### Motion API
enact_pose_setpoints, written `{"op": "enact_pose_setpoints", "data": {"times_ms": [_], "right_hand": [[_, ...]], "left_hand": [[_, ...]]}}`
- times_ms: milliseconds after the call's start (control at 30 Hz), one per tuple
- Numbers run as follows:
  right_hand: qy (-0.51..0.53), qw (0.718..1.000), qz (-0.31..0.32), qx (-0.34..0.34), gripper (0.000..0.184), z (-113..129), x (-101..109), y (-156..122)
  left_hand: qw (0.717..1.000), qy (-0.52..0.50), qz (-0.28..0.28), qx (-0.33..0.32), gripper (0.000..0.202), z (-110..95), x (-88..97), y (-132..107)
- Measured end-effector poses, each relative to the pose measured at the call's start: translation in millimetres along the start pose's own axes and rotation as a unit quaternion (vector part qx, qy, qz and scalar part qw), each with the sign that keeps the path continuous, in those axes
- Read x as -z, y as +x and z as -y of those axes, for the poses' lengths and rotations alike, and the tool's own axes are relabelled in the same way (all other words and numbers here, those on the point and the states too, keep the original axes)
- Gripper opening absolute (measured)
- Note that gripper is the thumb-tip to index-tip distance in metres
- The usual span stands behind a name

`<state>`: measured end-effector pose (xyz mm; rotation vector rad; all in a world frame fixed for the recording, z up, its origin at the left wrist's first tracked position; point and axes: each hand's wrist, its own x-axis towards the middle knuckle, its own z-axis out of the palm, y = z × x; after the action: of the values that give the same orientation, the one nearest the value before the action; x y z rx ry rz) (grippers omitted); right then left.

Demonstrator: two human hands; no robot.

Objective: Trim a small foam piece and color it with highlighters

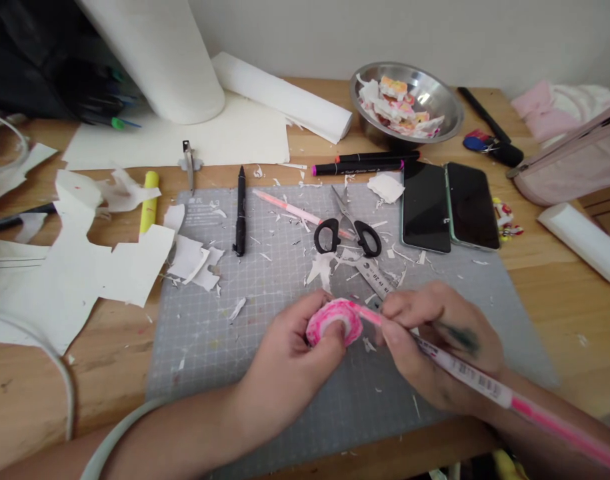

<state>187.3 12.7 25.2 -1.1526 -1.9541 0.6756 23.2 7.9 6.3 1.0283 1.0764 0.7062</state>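
Note:
Between the thumb and fingers of my left hand [297,357] is a small round paper piece [317,325], coloured pink around a pale middle that my thumb partly covers. My right hand [442,340] is closed around a pink marker pen [477,377], whose tip touches the upper right rim of the paper piece. Both hands are above a grey cutting mat [205,373]. Just beyond them lie black-handled scissors [342,220], spread apart, over a metal ruler [375,277]. An orange-pink pen [287,205] lies behind the scissors.
Paper scraps [195,257] litter the mat. A black pen [241,213] and two phones [425,207] lie on it. Behind are markers [357,167], a metal bowl [452,110] of coloured paper pieces and a paper roll [285,97]. Cut paper [85,263] and a white cable [59,363] lie left.

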Motion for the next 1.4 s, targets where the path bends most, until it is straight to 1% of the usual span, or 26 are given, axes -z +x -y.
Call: {"op": "enact_pose_setpoints", "data": {"times_ms": [100,200,267,333,400,467,633,733,900,1033,1133,1167,1267,1400], "right_hand": [[-0.015,1.000,0.007,0.006,0.018,-1.0,-1.0,-0.9],[-0.017,0.999,-0.045,-0.010,0.015,-3.0,-3.2,-1.2],[0.003,0.999,-0.051,-0.014,0.016,-3.5,-3.8,0.5],[0.016,0.999,-0.038,0.011,0.020,-2.6,-3.0,3.9],[0.006,0.998,-0.027,0.049,0.024,-0.5,-1.3,7.7],[-0.001,0.998,-0.017,0.064,0.023,1.9,0.4,9.9],[0.022,1.000,-0.013,0.014,0.015,2.1,2.0,2.7],[0.006,1.000,-0.008,0.009,0.014,-0.6,1.2,-2.4],[-0.001,0.998,0.038,0.044,0.013,-0.8,-1.0,-0.5],[-0.014,1.000,0.003,0.012,0.013,0.9,-0.3,1.7],[-0.007,0.999,0.034,0.041,0.012,1.7,0.4,1.5],[-0.010,0.998,0.034,0.044,0.011,1.9,0.3,1.4],[-0.026,0.999,0.008,0.032,0.011,2.1,-1.0,1.5],[-0.015,0.999,0.026,0.035,0.011,1.0,-2.5,2.0]], "left_hand": [[1.000,0.005,0.001,-0.003,0.021,0.9,0.3,-0.5],[1.000,0.018,0.010,-0.014,0.022,2.7,0.8,-0.2],[1.000,0.020,0.012,-0.018,0.022,3.4,0.9,0.5],[1.000,0.008,0.011,-0.026,0.019,3.1,0.3,1.4],[0.999,-0.008,0.010,-0.033,0.012,2.0,-0.9,2.2],[0.999,-0.018,0.007,-0.033,0.009,1.0,-2.3,2.4],[0.999,-0.043,0.013,-0.023,0.032,2.7,-4.7,1.8],[0.999,-0.041,0.018,-0.015,0.038,5.3,-4.6,1.6],[0.999,-0.013,0.028,-0.016,0.040,7.8,-2.3,0.6],[0.999,0.027,0.010,-0.019,0.038,7.8,-1.2,0.5],[0.999,0.035,0.011,-0.022,0.040,7.6,-1.1,0.4],[0.999,0.036,0.011,-0.022,0.040,7.5,-1.0,0.3],[0.999,0.037,0.006,-0.022,0.040,7.3,-0.8,-0.1],[0.999,0.036,0.010,-0.029,0.040,7.9,-1.0,0.4]]}}
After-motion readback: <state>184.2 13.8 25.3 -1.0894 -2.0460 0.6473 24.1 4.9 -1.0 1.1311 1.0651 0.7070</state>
